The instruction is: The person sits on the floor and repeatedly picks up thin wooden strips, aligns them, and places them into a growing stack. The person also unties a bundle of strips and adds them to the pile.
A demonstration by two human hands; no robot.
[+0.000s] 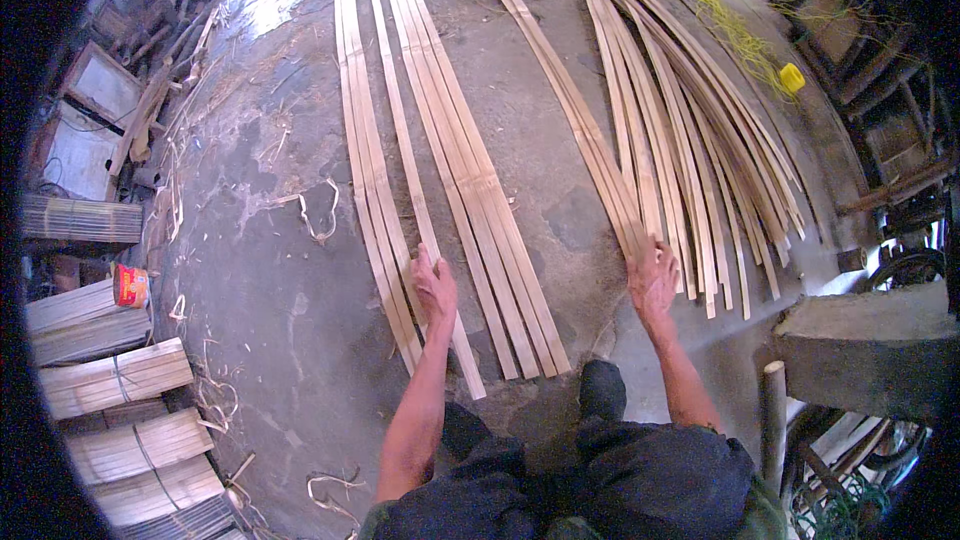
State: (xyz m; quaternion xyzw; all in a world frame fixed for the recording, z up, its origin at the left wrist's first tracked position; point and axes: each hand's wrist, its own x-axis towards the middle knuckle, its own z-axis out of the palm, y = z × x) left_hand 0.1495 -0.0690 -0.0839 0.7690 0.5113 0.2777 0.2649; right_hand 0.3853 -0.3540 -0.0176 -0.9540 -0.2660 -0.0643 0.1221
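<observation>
Bamboo, split into long pale flat strips, laid lengthwise on a grey stained concrete floor (270,270); three groups present. Left group of bamboo strips (372,170): narrow, running from the far edge of the floor toward the person; the left hand (435,285) rests flat on its near end, fingers (428,262) extended and close together, pressing on one strip rather than gripping. Middle group of bamboo strips (470,170): broader band, just right of the left hand, untouched. Right fanned heap of bamboo strips (690,160): many overlapping strips spreading toward the right edge of the floor; the right hand (654,280) lies on its near left side, fingers (660,252) spread, palm down, touching strips without closing on any. Curled bamboo shavings (322,210): scattered on the floor left of the left group. Tied bundles of short bamboo slats (115,380): stacked at the left edge. Orange tin can (130,285): beside the bundles. Yellow string tangle (720,20) and small yellow container (792,77): far right corner.
</observation>
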